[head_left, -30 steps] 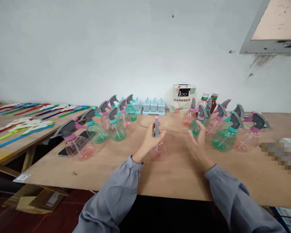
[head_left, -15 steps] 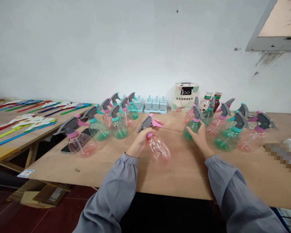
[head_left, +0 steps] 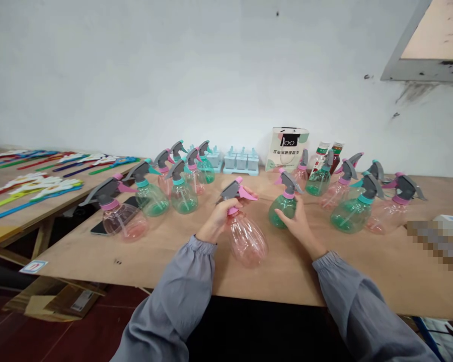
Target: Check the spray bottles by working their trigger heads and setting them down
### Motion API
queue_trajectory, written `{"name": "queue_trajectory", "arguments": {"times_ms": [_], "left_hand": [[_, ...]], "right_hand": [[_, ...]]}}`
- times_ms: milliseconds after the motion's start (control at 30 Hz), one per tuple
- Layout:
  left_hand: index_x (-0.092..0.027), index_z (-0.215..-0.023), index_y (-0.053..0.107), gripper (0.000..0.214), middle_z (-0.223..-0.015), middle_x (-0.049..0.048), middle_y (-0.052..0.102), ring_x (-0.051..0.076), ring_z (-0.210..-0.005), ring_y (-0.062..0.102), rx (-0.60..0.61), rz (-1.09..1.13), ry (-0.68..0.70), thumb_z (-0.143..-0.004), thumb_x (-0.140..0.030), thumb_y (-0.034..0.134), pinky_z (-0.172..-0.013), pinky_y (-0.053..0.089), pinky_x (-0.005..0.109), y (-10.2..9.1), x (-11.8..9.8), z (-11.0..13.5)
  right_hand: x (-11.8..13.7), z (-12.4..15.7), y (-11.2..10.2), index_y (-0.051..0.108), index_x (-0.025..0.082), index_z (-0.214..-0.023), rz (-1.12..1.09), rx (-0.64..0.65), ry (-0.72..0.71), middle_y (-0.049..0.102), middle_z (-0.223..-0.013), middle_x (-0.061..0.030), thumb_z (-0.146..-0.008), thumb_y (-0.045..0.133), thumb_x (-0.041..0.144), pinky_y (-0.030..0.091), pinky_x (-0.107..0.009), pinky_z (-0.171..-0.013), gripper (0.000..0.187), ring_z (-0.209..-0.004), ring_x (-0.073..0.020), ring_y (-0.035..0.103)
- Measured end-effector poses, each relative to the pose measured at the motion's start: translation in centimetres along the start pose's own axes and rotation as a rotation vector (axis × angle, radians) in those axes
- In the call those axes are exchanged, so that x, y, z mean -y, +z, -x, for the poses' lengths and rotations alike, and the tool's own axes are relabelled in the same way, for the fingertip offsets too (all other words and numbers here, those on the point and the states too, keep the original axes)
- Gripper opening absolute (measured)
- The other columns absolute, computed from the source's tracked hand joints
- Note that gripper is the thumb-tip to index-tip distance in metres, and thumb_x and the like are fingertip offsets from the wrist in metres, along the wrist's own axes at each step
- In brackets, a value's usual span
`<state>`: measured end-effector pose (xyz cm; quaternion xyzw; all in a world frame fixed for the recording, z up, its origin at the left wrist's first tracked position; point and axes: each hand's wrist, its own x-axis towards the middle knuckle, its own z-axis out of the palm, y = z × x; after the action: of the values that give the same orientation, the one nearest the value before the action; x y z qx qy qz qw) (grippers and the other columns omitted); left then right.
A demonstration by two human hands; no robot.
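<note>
My left hand [head_left: 218, 216] grips the neck of a pink spray bottle [head_left: 245, 239] with a grey and pink trigger head, tilted toward me above the wooden table [head_left: 181, 256]. My right hand [head_left: 294, 220] wraps round the body of a green spray bottle [head_left: 283, 208] with a pink collar, standing just right of the pink one. Both arms wear grey sleeves.
Several pink and green spray bottles stand in a left cluster [head_left: 173, 186] and a right cluster [head_left: 358, 201]. Light blue moulds [head_left: 241, 162], a paper bag [head_left: 287, 150] and two small bottles [head_left: 326, 153] line the wall. Coloured strips [head_left: 38, 188] lie on a left table. Cardboard [head_left: 56, 301] lies on the floor.
My right hand reached to the right cluster, took hold of a green bottle and drew it left toward the middle. My left hand tipped the pink bottle from upright to slanting.
</note>
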<state>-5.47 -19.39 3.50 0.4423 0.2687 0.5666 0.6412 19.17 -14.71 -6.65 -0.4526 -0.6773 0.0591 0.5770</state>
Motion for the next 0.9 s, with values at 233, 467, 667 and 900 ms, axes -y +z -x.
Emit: {"name": "queue_trajectory", "arguments": {"times_ms": [233,467,667,900], "left_hand": [[-0.018,-0.066,0.055,0.021,-0.068,0.0016,0.062,0.016,-0.071,0.064,-0.122,0.021,0.021,-0.046,-0.019,0.058,-0.045,0.033,0.017,-0.04,0.30,-0.07],[-0.017,-0.069,0.061,0.023,-0.069,0.0030,0.066,0.014,-0.060,0.059,-0.103,0.010,0.031,-0.045,-0.018,0.060,-0.041,0.028,0.017,0.35,0.11,0.11],[-0.017,-0.066,0.061,0.021,-0.068,0.0035,0.067,0.011,-0.054,0.052,0.001,-0.046,0.008,-0.045,-0.020,0.061,-0.040,0.027,0.018,0.23,0.21,0.21],[-0.018,-0.060,0.057,0.014,-0.058,0.0009,0.058,0.013,-0.055,0.055,0.007,-0.046,0.067,-0.046,-0.021,0.058,-0.040,0.028,0.019,0.08,0.43,0.14]], "right_hand": [[-0.15,0.09,0.13,0.042,0.022,-0.138,-0.014,0.009,0.013,0.053,-0.136,-0.0165,-0.080,0.072,0.055,0.040,-0.056,-0.113,0.073,-0.129,-0.0326,0.051],[-0.04,0.08,0.06,0.042,0.022,-0.137,-0.017,0.011,0.009,0.052,-0.136,-0.0165,-0.081,0.071,0.054,0.040,-0.057,-0.113,0.072,-0.129,-0.0326,0.051],[-0.06,0.04,-0.01,0.042,0.022,-0.137,-0.015,0.017,0.002,0.052,-0.136,-0.0163,-0.081,0.071,0.054,0.041,-0.057,-0.112,0.071,-0.129,-0.0325,0.052],[0.01,0.03,0.03,0.041,0.022,-0.136,-0.011,0.020,0.001,0.052,-0.135,-0.0166,-0.081,0.071,0.054,0.041,-0.057,-0.112,0.070,-0.129,-0.0326,0.051]]}}
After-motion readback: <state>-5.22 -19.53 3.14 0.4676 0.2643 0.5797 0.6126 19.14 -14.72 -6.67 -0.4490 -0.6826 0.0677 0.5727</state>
